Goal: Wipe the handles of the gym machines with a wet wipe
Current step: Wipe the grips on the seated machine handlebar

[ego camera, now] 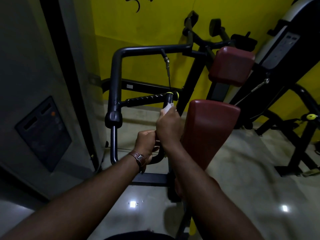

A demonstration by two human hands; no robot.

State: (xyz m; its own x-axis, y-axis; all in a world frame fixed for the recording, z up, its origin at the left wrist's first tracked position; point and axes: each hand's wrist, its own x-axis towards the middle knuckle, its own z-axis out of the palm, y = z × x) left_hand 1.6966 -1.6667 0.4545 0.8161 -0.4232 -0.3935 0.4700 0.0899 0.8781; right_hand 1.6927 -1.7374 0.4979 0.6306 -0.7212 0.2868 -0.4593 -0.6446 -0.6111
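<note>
A person's right hand (168, 126) clamps a white wet wipe (166, 109) around a black upright machine handle (169, 100); the left hand (147, 144) grips the curved black bar (158, 157) just below.

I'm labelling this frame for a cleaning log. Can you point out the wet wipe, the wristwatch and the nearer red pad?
wet wipe (167, 108): head view, white edge showing above the right hand.
wristwatch (138, 157): head view, brown strap on the left wrist.
nearer red pad (210, 130): head view, middle of its face.
</note>
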